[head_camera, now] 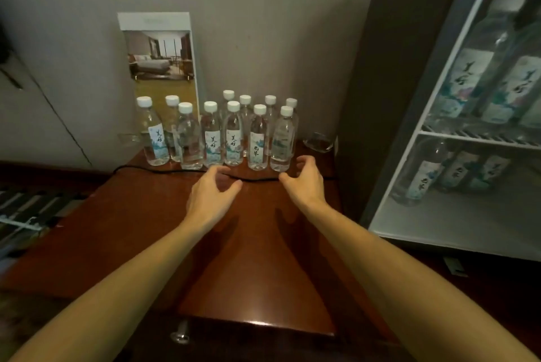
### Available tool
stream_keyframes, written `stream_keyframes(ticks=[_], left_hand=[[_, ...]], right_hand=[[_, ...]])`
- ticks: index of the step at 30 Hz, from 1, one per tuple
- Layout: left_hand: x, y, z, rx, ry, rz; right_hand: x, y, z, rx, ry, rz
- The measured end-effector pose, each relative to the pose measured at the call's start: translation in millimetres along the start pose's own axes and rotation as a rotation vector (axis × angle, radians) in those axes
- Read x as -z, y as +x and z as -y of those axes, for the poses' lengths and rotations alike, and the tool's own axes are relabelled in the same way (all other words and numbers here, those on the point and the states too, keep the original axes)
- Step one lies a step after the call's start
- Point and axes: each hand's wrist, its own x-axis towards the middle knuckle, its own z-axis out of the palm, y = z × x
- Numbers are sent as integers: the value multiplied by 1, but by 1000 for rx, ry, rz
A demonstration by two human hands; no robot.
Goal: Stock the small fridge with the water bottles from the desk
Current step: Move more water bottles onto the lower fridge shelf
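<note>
Several clear water bottles with white caps stand in two rows at the back of the dark wooden desk. My left hand hovers just in front of the middle bottles, fingers loosely curved and holding nothing. My right hand is a little in front of the rightmost front bottle, fingers spread and curved, also holding nothing. The small fridge stands open at the right, with several bottles on its upper and lower shelves.
A black cable runs across the desk in front of the bottles, under my hands. A glass sits at the desk's back right corner. A tall brochure card leans on the wall behind the bottles.
</note>
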Motion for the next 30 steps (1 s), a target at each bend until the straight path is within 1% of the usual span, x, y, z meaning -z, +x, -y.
stream_keyframes(ticks=[3,9,12,17,22,24,30], left_hand=[[-12,27,0,-46,-28,31],[-52,71,-5,-99,-53,84],[-67,80,-3,-108,-66,98],[-78,76,3,-114,-94,94],[-67,64,-6,-110,-117,74],[-59,57,-15,-120,-126,62],[-42,11,-56,-161,-176,40]], right_hand=[[-14,30,-3,-42,-5,-18],[-46,82,-8,-56,8,-85],[-58,96,-8,-61,13,-115],[-65,107,-6,-119,18,-144],[-59,82,-3,-127,34,-240],[-54,63,-2,-95,46,-269],[-18,-4,8,50,18,-242]])
